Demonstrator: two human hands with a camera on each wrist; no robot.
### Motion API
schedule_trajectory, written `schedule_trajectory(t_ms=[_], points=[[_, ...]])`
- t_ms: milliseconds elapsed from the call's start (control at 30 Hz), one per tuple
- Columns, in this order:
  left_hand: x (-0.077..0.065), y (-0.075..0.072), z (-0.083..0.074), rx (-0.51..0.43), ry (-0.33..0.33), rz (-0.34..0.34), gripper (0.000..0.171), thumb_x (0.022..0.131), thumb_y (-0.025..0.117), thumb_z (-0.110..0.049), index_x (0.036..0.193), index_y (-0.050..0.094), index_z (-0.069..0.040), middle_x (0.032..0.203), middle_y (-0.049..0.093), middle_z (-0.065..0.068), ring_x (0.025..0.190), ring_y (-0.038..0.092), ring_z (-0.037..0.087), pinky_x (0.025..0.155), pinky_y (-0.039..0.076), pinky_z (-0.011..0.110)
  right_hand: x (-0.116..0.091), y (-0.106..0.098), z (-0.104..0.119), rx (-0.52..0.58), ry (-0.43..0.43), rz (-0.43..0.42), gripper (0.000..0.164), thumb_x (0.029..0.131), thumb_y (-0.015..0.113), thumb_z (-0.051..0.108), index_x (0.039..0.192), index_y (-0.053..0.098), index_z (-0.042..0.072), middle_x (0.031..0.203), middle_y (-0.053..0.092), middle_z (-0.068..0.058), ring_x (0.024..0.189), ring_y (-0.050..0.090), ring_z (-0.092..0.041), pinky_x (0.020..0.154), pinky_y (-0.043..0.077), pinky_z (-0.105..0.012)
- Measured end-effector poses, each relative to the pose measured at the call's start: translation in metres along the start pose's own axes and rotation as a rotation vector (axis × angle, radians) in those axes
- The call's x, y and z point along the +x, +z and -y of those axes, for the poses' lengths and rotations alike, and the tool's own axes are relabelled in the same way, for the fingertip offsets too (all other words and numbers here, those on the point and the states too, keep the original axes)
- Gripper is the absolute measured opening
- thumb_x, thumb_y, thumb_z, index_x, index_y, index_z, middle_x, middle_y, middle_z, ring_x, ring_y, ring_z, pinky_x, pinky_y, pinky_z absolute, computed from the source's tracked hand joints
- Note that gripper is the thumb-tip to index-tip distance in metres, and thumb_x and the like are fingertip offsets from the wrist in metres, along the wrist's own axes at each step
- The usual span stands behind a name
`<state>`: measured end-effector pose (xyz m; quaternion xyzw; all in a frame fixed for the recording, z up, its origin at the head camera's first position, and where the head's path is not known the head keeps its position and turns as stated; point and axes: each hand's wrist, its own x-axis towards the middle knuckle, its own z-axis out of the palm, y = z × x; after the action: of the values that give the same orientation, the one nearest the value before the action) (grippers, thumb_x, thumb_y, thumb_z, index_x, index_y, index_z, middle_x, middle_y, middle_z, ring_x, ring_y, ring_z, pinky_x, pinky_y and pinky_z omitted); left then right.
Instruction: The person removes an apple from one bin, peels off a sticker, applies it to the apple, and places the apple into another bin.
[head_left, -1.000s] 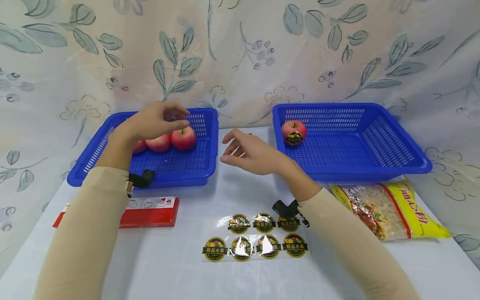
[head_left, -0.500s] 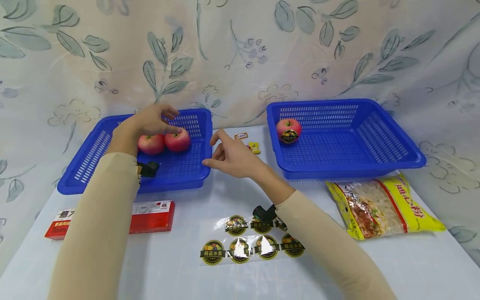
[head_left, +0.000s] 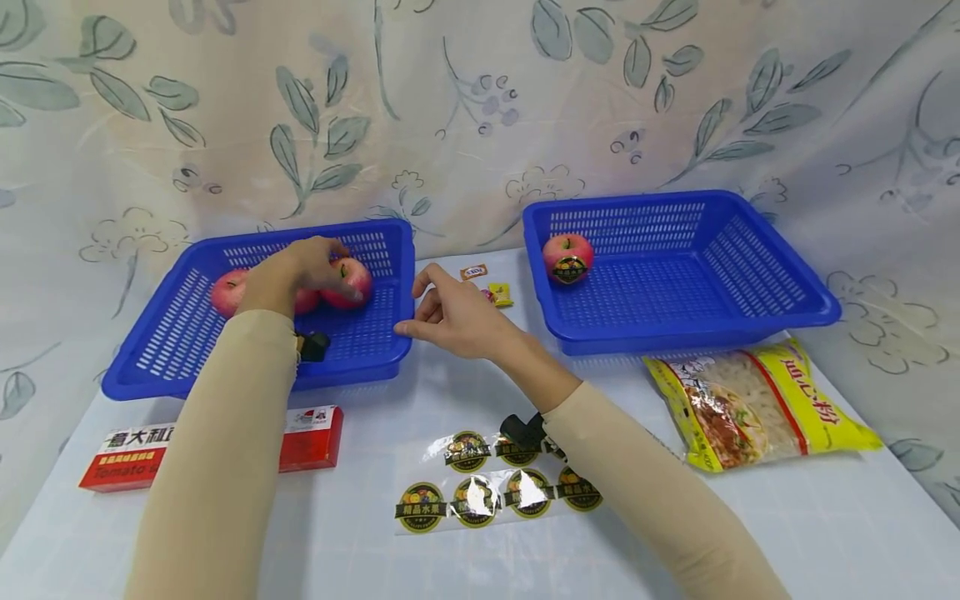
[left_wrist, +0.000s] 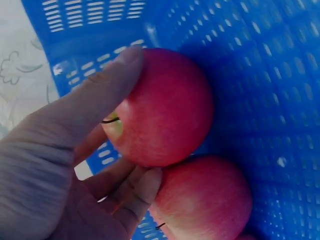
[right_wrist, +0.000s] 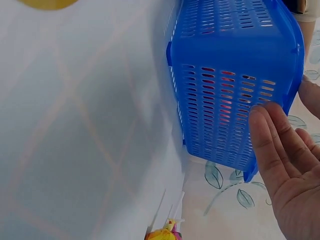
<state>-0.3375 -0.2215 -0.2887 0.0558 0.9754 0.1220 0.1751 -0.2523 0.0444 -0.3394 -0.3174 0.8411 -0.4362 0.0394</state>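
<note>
In the left basket, a blue plastic one, my left hand is at the rightmost red apple. The left wrist view has the thumb across its top by the stem and the fingers curled underneath. Against it lies a second apple; farther left is another apple, and the hand and forearm hide part of the row. My right hand stays at that basket's right side, thumb by the rim, other fingers loosely bent near the outer wall. Nothing is held in it.
A second blue basket at the right holds an apple with a round black-and-gold sticker. A sticker sheet lies in front, a red box at left, a yellow noodle bag at right. Small candy packets lie between the baskets.
My left hand has come down from above the apples onto the rightmost one. My right hand has moved left to the basket's side. The whole view has shifted slightly.
</note>
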Motion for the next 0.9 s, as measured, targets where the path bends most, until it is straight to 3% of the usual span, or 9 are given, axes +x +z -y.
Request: schedule_trajectory(t_ms=[200, 333, 567, 733, 900], points=[[-0.008, 0.001, 0.004, 0.042, -0.015, 0.007, 0.086, 0.083, 0.081, -0.048, 0.149, 0.045, -0.007, 0.15, 0.042, 0.032, 0.136, 0.039, 0.057, 0.11, 0.03, 0.075, 0.0, 0.002, 0.001, -0.026, 0.012, 0.015, 0.046, 0.095, 0.075, 0.034, 0.122, 0.047, 0.009, 0.089, 0.072, 0.001, 0.084, 0.07, -0.013, 0.077, 0.057, -0.026], [-0.017, -0.003, 0.004, 0.028, 0.021, 0.008, 0.087, 0.084, 0.08, -0.051, 0.147, 0.044, -0.003, 0.146, 0.047, 0.03, 0.133, 0.043, 0.053, 0.11, 0.033, 0.073, -0.001, 0.003, 0.0, -0.089, 0.01, 0.009, 0.049, 0.095, 0.074, 0.039, 0.124, 0.047, 0.009, 0.091, 0.071, 0.001, 0.085, 0.07, -0.013, 0.076, 0.057, -0.026], [-0.042, -0.018, -0.009, -0.001, 0.117, -0.059, 0.091, 0.082, 0.082, -0.052, 0.146, 0.045, 0.002, 0.137, 0.054, 0.025, 0.126, 0.049, 0.045, 0.105, 0.043, 0.066, -0.002, 0.0, 0.001, -0.197, -0.058, 0.005, 0.049, 0.097, 0.071, 0.041, 0.123, 0.048, 0.008, 0.09, 0.068, -0.001, 0.079, 0.065, -0.012, 0.073, 0.054, -0.026], [-0.061, -0.021, -0.024, 0.021, 0.173, -0.088, 0.091, 0.079, 0.084, -0.054, 0.147, 0.045, -0.005, 0.142, 0.052, 0.022, 0.128, 0.048, 0.042, 0.106, 0.044, 0.064, -0.007, -0.009, 0.002, -0.172, -0.063, -0.015, 0.045, 0.099, 0.07, 0.037, 0.123, 0.051, 0.004, 0.096, 0.068, -0.004, 0.085, 0.068, -0.015, 0.08, 0.057, -0.027], [-0.087, -0.015, -0.035, -0.056, 0.215, -0.159, 0.094, 0.077, 0.088, -0.047, 0.148, 0.043, -0.007, 0.145, 0.051, 0.018, 0.128, 0.052, 0.038, 0.103, 0.049, 0.06, -0.02, -0.02, 0.008, -0.116, -0.083, -0.046, 0.042, 0.1, 0.069, 0.035, 0.125, 0.051, 0.007, 0.108, 0.065, -0.006, 0.095, 0.07, -0.016, 0.083, 0.059, -0.027]])
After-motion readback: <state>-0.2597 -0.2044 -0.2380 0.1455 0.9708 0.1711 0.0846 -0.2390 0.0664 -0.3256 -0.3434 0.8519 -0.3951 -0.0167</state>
